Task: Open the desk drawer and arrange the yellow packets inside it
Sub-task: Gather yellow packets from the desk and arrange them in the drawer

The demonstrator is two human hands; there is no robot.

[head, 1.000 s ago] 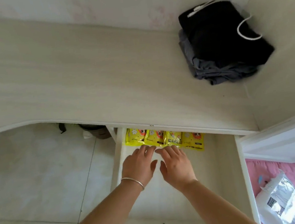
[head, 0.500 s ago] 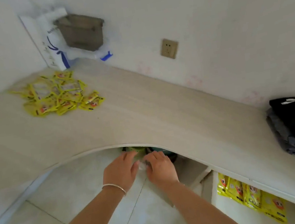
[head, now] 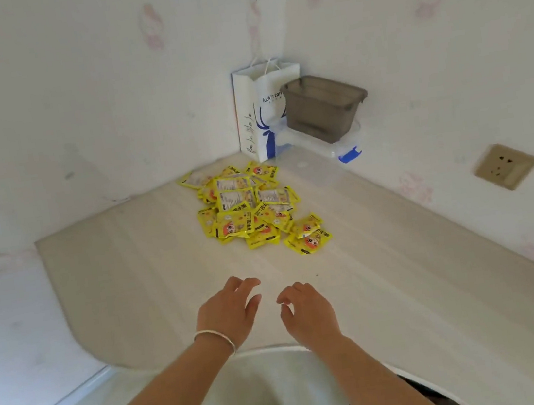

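A loose pile of several yellow packets (head: 253,209) lies on the pale wooden desk (head: 406,278), toward its back corner. My left hand (head: 228,312), with a silver bangle at the wrist, hovers over the desk's near part, fingers apart and empty. My right hand (head: 305,312) hovers beside it, fingers curled loosely and empty. Both hands are a short way in front of the pile, not touching it. The drawer is out of view.
A white paper bag with blue print (head: 263,113) stands in the wall corner behind the pile. A grey plastic box (head: 324,106) rests on a clear lidded container (head: 336,144) beside it. A wall socket (head: 505,165) is at right. Tiled floor (head: 252,403) shows below the desk's curved edge.
My view has swung left from the open drawer with its row of packets to the desk corner. Both hands have left the drawer and come up over the desk, empty.
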